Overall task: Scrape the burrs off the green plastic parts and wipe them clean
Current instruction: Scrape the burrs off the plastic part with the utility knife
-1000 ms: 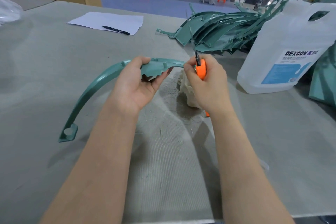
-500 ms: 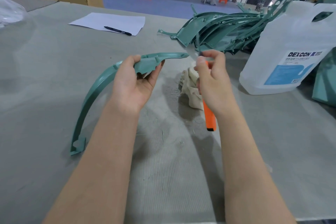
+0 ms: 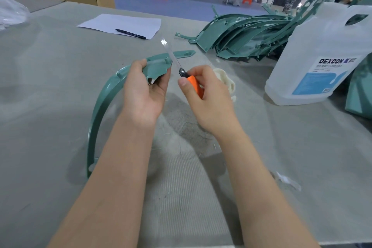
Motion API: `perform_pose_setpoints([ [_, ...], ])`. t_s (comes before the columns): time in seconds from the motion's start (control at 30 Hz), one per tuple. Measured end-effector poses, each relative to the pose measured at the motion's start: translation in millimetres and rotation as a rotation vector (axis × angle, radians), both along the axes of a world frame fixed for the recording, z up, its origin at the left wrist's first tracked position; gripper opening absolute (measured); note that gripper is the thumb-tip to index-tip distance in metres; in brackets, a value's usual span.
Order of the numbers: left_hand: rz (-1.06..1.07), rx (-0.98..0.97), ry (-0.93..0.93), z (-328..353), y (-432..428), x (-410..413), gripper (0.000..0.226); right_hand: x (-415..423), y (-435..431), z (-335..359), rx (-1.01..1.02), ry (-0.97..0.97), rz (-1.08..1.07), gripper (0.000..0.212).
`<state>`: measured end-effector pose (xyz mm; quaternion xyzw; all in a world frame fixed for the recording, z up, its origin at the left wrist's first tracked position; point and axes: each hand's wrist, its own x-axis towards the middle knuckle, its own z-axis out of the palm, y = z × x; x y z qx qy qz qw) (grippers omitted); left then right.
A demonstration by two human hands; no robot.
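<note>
The left hand (image 3: 145, 90) grips the green part (image 3: 104, 94) mid-frame, likely light and springy; the right hand (image 3: 205, 94) grips the knife (image 3: 193, 83)

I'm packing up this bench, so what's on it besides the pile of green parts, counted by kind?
Green curved part in the left hand: 1
Orange-handled knife in the right hand: 1
White cloth: 1
Clear jug: 1
Sheet of paper: 1
Black pen: 1
Total: 6
</note>
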<state>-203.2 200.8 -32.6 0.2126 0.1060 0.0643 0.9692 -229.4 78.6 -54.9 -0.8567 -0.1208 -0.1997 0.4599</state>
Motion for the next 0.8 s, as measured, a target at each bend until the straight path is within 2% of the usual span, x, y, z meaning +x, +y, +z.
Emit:
perform_pose_setpoints([
  [0.17, -0.012, 0.024, -0.005, -3, -1, 0, 0.012, 6, -6, -3, 0.001, 0.016, -0.08, 0.017],
  [0.63, -0.008, 0.052, 0.05, -1, -8, -2, 0.018, 13, -8, -12, -0.05, -0.003, -0.259, 0.025],
  [0.8, -0.025, 0.011, 0.061, -1, -4, -3, 0.011, 17, -21, -10, -0.113, 0.116, -0.383, 0.027],
])
